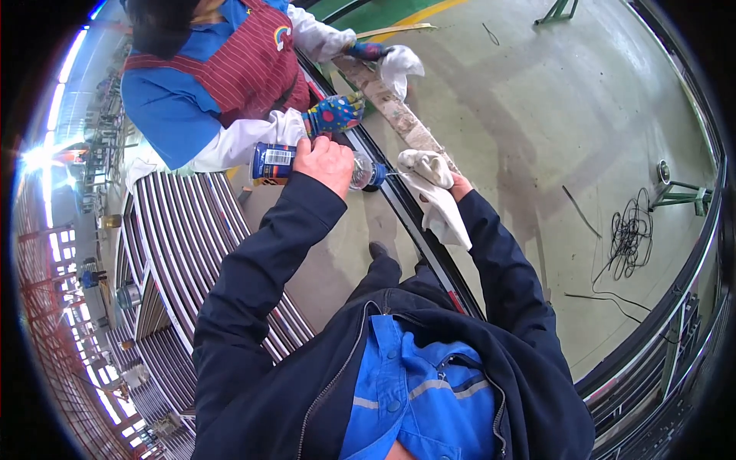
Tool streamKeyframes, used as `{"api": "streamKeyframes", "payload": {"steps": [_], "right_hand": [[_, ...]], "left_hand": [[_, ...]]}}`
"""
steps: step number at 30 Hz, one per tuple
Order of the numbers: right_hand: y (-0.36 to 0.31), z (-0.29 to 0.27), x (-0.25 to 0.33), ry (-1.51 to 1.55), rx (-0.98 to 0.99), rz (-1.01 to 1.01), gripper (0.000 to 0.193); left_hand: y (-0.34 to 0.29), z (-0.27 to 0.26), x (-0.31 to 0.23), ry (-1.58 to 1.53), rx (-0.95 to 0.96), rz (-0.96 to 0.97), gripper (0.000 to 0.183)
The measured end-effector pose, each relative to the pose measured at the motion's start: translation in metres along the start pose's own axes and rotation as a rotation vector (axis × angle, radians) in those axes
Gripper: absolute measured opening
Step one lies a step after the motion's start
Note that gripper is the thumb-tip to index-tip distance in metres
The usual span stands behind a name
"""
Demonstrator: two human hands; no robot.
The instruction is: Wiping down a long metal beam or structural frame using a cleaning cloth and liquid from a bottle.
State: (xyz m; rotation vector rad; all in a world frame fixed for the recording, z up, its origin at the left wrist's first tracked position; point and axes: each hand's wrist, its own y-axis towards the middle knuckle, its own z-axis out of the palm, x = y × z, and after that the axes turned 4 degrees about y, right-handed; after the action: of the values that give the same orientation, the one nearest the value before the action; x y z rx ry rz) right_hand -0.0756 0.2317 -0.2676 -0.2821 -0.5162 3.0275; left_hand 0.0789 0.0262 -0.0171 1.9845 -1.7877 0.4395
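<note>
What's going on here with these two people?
The person's left hand holds a clear plastic bottle with a blue label sideways, its blue-capped end toward a crumpled off-white cloth in the right hand. A co-worker in a striped red apron has a white cloth in one colourful glove. Below the bottle runs a long black rail.

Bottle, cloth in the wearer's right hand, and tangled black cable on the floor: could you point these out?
Bottle [273,162]: head view, on its blue label.
Cloth [440,205]: head view, on its hanging part.
Black cable [631,241]: head view, amid its tangled loops.
</note>
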Motion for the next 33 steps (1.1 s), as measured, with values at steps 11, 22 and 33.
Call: {"api": "streamKeyframes", "payload": {"steps": [11, 22, 33], "right_hand": [[-0.001, 0.058, -0.006, -0.287, 0.767, 0.068, 0.049], [-0.005, 0.035, -0.01, 0.191, 0.002, 0.147, 0.045], [0.005, -0.003, 0.005, -0.098, -0.102, -0.006, 0.039]], "left_hand": [[0.004, -0.002, 0.011, 0.022, 0.045, -0.016, 0.002], [-0.001, -0.007, 0.015, -0.007, 0.054, -0.036, 0.001], [0.019, -0.019, 0.005, -0.038, -0.042, 0.004, 0.001]]}}
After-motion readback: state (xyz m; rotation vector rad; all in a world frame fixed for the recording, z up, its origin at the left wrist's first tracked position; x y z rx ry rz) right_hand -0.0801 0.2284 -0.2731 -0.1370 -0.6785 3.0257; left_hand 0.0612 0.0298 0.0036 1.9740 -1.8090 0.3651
